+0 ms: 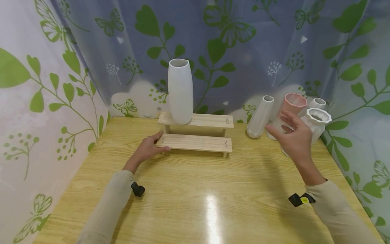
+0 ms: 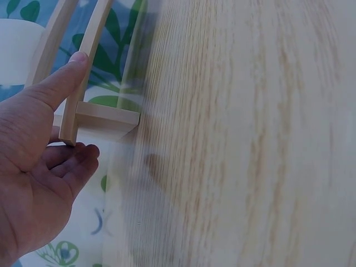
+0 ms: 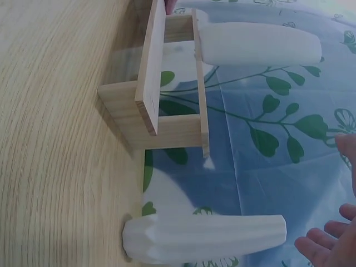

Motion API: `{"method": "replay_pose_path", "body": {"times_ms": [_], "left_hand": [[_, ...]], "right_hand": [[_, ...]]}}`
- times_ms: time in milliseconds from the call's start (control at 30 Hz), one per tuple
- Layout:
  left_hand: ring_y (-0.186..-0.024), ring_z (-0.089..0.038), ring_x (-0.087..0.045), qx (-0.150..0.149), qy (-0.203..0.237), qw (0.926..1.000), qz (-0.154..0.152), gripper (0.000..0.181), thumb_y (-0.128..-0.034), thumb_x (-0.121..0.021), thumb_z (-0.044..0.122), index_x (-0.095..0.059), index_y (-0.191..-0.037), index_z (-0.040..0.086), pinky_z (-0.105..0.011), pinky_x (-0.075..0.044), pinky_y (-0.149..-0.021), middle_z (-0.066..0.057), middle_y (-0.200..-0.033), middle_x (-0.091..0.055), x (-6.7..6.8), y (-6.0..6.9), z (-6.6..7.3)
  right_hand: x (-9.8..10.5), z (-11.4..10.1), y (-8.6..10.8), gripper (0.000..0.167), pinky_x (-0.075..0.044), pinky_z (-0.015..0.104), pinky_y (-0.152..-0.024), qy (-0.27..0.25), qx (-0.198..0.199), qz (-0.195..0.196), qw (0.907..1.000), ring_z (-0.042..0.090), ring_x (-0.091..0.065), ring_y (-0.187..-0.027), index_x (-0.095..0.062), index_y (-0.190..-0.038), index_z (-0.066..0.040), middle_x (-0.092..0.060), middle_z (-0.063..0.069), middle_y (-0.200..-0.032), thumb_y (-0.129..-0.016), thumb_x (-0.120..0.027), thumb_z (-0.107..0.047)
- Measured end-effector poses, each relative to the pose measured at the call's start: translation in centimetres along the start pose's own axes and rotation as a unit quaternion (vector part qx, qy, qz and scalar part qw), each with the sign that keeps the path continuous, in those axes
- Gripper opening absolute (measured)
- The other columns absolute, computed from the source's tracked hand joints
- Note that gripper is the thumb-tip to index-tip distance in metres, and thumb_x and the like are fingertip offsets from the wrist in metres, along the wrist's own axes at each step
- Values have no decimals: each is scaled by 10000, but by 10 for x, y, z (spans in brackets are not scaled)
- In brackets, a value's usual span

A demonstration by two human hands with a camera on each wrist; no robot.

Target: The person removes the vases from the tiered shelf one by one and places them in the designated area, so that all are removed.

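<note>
A two-tier wooden shelf (image 1: pixel 195 141) stands at the back of the table, with a tall white vase (image 1: pixel 180 91) upright on its upper tier. My left hand (image 1: pixel 147 148) holds the left end of the lower tier; in the left wrist view, the thumb (image 2: pixel 67 78) lies along the board and the other fingers are around its end. On the right, my right hand (image 1: pixel 294 139) is raised in front of a pink vase (image 1: pixel 295 100), fingers spread and bent, gripping nothing. Left of it leans a slim ribbed white vase (image 1: pixel 260 117). Whether the hand touches the pink vase cannot be told.
Beside the pink vase stand a white vase with a wavy rim (image 1: pixel 318 120) and, behind it, another white vase (image 1: pixel 317 102), partly hidden. A leaf-patterned curtain (image 1: pixel 195 34) closes off the back and sides of the wooden table (image 1: pixel 176 196).
</note>
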State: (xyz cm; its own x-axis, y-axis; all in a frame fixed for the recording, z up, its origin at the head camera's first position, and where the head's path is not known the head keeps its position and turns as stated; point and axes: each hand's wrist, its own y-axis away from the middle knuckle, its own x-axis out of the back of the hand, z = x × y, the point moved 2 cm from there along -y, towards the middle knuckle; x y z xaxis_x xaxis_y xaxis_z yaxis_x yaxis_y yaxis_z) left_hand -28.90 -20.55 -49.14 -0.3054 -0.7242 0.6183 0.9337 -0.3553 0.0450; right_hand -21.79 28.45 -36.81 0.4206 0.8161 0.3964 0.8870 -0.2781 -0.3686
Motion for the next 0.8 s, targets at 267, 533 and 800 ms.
{"method": "replay_pose_path", "body": {"times_ms": [267, 533, 800], "left_hand": [[-1477, -449, -327, 54, 12, 10000, -11, 1020, -896, -771, 501, -226, -1627, 45, -560, -403, -1139, -195, -1669, -230, 0, 0, -1], [-1480, -437, -330, 42, 30, 10000, 25, 1026, -888, -774, 509, -229, -1629, 54, -554, -405, -1140, -182, -1671, -234, 0, 0, -4], [-1486, -430, -322, 32, 51, 10000, 9, 1012, -897, -765, 512, -226, -1633, 73, -551, -403, -1143, -154, -1677, -228, -1, -1, -4]], "right_hand": [[-28, -6, -2, 699, -555, 356, -998, -218, 323, -301, 9988, 281, -627, -1255, -617, -1428, -116, -611, 114, -1421, -799, -908, -204], [-55, -19, -6, 676, -514, 474, -1047, -645, 644, -641, 9938, 300, -597, -1297, -607, -1428, -87, -585, 103, -1449, -821, -888, -186], [-79, -34, -10, 665, -539, 417, -1024, -665, 768, -825, 9914, 256, -617, -1277, -624, -1414, -101, -623, 71, -1417, -823, -889, -250]]}}
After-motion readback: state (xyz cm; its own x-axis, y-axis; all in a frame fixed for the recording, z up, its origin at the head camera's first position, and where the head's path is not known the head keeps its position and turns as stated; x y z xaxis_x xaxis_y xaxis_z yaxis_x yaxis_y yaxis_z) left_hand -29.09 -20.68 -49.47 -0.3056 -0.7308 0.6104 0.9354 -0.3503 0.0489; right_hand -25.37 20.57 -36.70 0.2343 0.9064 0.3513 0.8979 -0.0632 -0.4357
